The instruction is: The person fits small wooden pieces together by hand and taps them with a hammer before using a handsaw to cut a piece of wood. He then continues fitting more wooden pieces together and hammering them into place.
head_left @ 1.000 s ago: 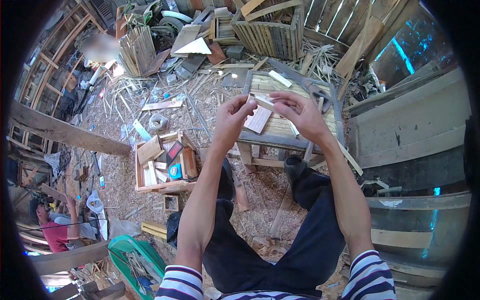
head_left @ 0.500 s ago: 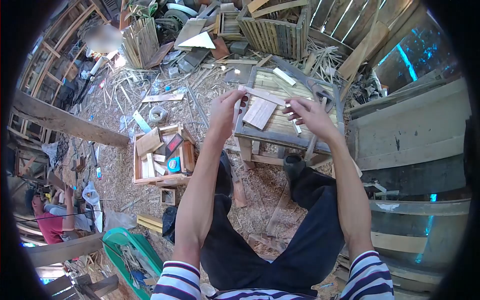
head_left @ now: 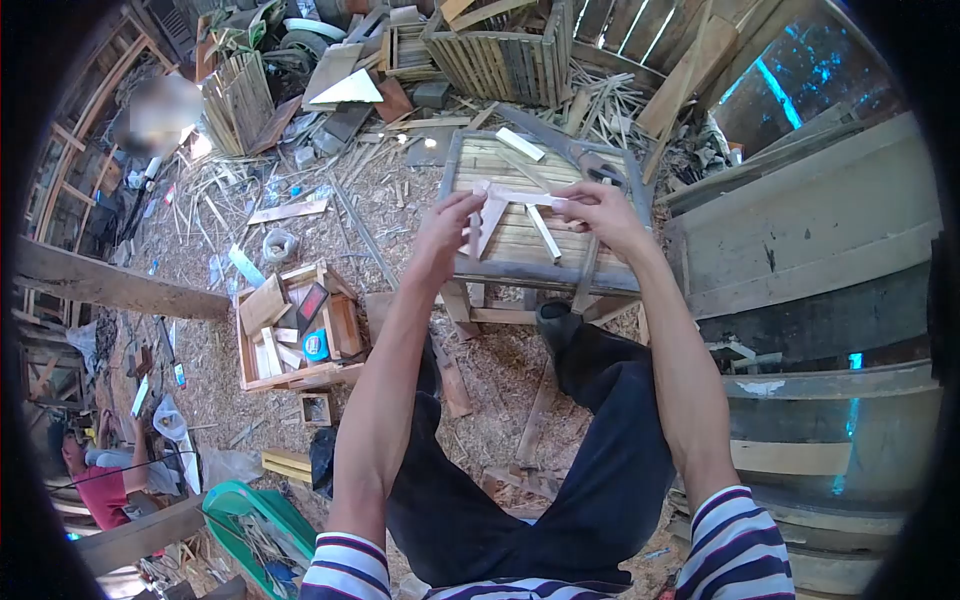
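Over a slatted wooden table, my left hand grips the left end of a small light wooden piece, built of thin strips and a flat panel. Its panel now shows as a narrow slanted shape beside my left fingers. At the other end, my right hand pinches the strip between thumb and fingers. Just below, a pale wood strip lies on the slats. A short pale block rests near the table's far edge, with a handsaw to its right.
To the left stands a wooden box with wood pieces and a blue tape measure. Offcuts litter the ground. A slatted crate is beyond the table, a green plastic chair lower left. Another person in a red shirt sits far left.
The wooden piece has turned, so its panel, broad before, now appears narrow. My right hand has closed in on the strip's end. The whole view has shifted somewhat.
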`<state>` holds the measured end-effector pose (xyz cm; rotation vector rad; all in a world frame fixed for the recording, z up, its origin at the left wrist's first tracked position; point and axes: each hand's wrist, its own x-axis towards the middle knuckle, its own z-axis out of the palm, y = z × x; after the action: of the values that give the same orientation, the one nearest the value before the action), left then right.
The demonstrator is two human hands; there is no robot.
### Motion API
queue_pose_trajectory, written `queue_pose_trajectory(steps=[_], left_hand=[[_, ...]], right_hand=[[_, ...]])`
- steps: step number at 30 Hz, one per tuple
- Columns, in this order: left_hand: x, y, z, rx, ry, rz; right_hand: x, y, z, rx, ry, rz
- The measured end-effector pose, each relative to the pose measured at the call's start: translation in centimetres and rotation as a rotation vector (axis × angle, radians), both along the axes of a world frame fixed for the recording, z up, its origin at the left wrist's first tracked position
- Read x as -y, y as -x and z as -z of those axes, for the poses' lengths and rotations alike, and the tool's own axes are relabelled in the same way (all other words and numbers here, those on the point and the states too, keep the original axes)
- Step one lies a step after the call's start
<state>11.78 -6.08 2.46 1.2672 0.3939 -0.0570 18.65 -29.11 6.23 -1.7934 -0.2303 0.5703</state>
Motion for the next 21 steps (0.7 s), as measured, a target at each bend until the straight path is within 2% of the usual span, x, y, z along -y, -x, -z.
queue_pose_trajectory(steps=[2, 5, 7, 8, 9, 10, 11, 13, 15, 17, 19, 21], left_hand=[[0.5, -1.2, 2.5, -0.085, 0.140, -0.014], [1.9, -2.3, 4.5, -0.170, 0.124, -0.012], [3.3, -2.6, 5.3, -0.171, 0.082, -0.022], [4.0, -2.8, 5.8, -0.178, -0.086, -0.015], [4.7, -3.0, 6.1, -0.182, -0.254, -0.009], [5.4, -3.1, 6.5, -0.149, -0.371, 0.007], [6.1, -3.2, 6.8, -0.145, -0.371, 0.009], [7.7, -3.6, 7.1, -0.024, -0.769, -0.075], [8.7, -4.0, 7.2, 0.009, -0.825, -0.065], [9.5, -4.1, 7.3, 0.041, -1.037, -0.151], [9.7, -3.6, 6.2, 0.016, -1.055, -0.141], [8.7, -3.9, 5.9, 0.091, -1.178, -0.258]], right_hand=[[1.8, -1.1, 1.7, 0.014, 0.045, 0.087], [3.2, -1.9, 5.1, -0.040, 0.086, 0.223], [3.0, -1.4, 6.4, 0.003, 0.326, 0.298], [2.9, -1.3, 6.6, 0.003, 0.429, 0.297], [2.8, -1.0, 6.7, 0.005, 0.430, 0.303], [2.7, -0.6, 7.0, 0.129, 0.511, 0.276], [2.5, -0.3, 7.2, 0.254, 0.591, 0.246], [2.7, 0.0, 6.9, 0.252, 0.624, 0.211], [3.5, -0.4, 7.6, 0.213, 0.545, -0.006], [4.1, -1.5, 8.6, 0.140, 0.536, 0.022], [4.3, -1.7, 9.7, 0.363, 0.638, 0.319], [4.4, -1.3, 9.6, 0.296, 0.704, 0.271]])
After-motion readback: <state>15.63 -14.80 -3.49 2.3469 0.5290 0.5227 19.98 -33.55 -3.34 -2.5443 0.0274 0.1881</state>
